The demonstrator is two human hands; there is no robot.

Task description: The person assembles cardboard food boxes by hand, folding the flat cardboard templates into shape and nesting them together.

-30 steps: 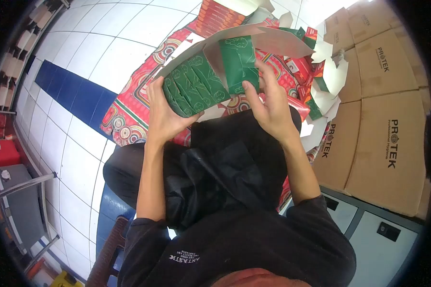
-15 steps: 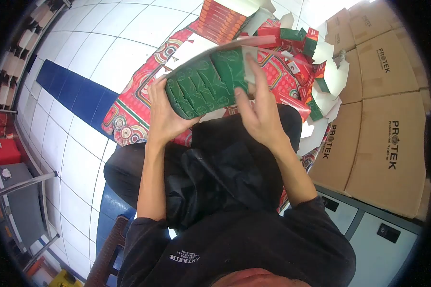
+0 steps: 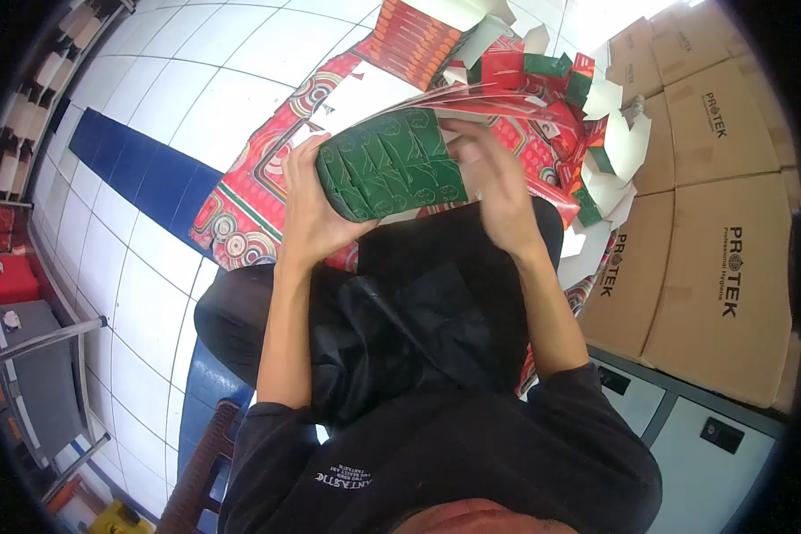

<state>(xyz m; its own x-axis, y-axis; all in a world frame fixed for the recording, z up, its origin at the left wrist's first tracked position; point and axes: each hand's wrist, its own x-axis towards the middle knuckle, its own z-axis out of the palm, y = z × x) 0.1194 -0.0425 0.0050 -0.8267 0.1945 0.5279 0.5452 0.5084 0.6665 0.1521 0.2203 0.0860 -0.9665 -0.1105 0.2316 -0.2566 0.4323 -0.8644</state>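
A row of green printed packs (image 3: 392, 165), set side by side, is tilted in front of my lap. A thin card sheet or flap (image 3: 498, 102), red and white, extends above them to the right. My left hand (image 3: 316, 196) is closed round the left end of the packs, fingers behind and thumb along the lower edge. At the right end is my right hand (image 3: 503, 182), slightly blurred, its fingers bent and apart beside the packs. Whether its fingertips touch the card cannot be made out.
Beyond the packs stands a stack of orange-red cartons (image 3: 411, 43) on a patterned red cover (image 3: 249, 191). Crumpled red, green and white cartons (image 3: 596, 133) lie to the right. Large brown boxes (image 3: 725, 240) rise over grey lockers (image 3: 712, 463). A metal-framed rack (image 3: 49, 343) is at left.
My right hand has drawn back slightly to the right and downward. The right end of the green packs now lies more even with the rest, and the card sheet spreads farther right.
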